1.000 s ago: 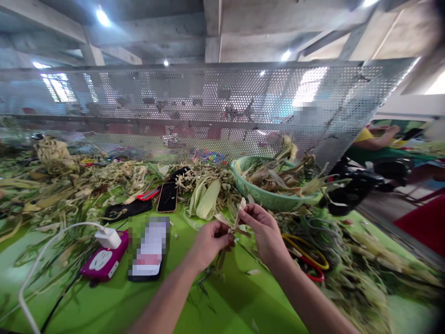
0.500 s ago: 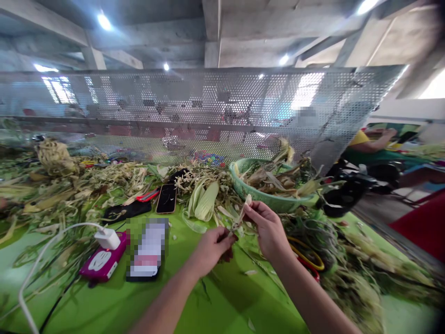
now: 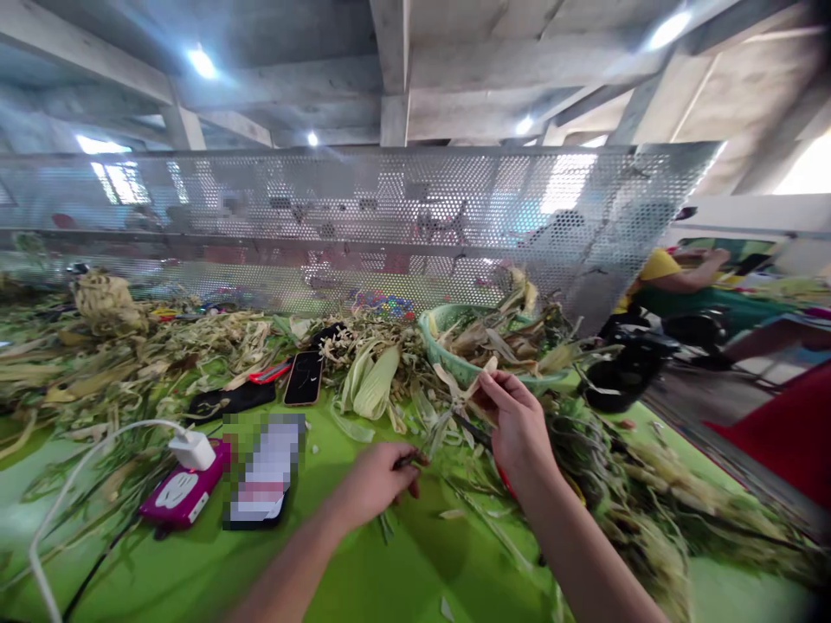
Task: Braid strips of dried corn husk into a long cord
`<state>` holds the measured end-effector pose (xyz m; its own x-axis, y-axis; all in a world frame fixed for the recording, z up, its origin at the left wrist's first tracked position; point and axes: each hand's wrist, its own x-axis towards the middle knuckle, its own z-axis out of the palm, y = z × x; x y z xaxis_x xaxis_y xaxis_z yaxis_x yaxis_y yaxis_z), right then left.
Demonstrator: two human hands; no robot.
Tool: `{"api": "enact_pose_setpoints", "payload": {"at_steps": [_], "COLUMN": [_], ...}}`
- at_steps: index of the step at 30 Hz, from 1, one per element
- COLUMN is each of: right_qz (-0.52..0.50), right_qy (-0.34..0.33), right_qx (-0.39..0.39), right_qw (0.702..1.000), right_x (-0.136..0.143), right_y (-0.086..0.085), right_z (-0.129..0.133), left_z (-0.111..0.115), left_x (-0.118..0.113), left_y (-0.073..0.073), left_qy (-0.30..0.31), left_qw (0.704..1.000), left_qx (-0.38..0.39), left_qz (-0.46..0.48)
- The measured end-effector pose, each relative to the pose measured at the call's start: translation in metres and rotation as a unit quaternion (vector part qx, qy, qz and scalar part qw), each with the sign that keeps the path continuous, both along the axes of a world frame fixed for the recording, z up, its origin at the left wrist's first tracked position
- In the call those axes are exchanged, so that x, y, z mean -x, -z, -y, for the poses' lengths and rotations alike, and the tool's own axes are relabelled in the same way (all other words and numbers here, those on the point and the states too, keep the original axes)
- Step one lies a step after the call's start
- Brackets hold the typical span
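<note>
My right hand is closed, pinching a pale strip of corn husk between thumb and fingertips, just in front of the green basket. Lower and to the left, my left hand is curled shut over the green tabletop. A small dark bit shows at its thumb and forefinger, too little to name. Thin husk shreds hang and lie between the two hands. A folded bundle of pale green corn husks rests beyond my left hand.
Dry husks fill the basket. At left lie a phone, a blurred-out phone, and a magenta power strip with a white charger. Husk scraps spread along a perforated metal screen. A person in yellow sits at right.
My hands have moved apart: the right has risen slightly rightward with the husk strip, the left has dropped down and left. The view has shifted a little.
</note>
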<state>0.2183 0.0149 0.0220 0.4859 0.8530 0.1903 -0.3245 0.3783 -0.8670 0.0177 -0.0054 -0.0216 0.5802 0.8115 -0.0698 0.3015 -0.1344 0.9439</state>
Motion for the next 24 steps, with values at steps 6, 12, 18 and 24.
{"api": "enact_pose_setpoints", "payload": {"at_steps": [6,12,18,24], "right_qz": [-0.038,-0.077,-0.082,-0.074], "right_qy": [0.022,0.052,0.028,-0.005], "right_qx": [-0.021,-0.036,-0.031,-0.026], "right_qw": [0.999,0.995,0.996,0.997], "right_x": [-0.014,-0.027,-0.021,-0.01], "right_y": [-0.003,-0.001,-0.002,-0.004], "right_z": [-0.002,-0.007,-0.006,-0.002], "left_z": [0.005,0.032,0.087,0.108], "left_x": [0.02,0.062,0.085,0.064], "left_y": [-0.032,-0.034,-0.018,-0.004], "left_qy": [-0.061,-0.125,-0.179,-0.09], "left_qw": [0.997,0.988,0.969,0.926], "left_qx": [-0.032,-0.057,-0.11,-0.259], "left_qz": [-0.026,-0.064,-0.131,-0.26]}}
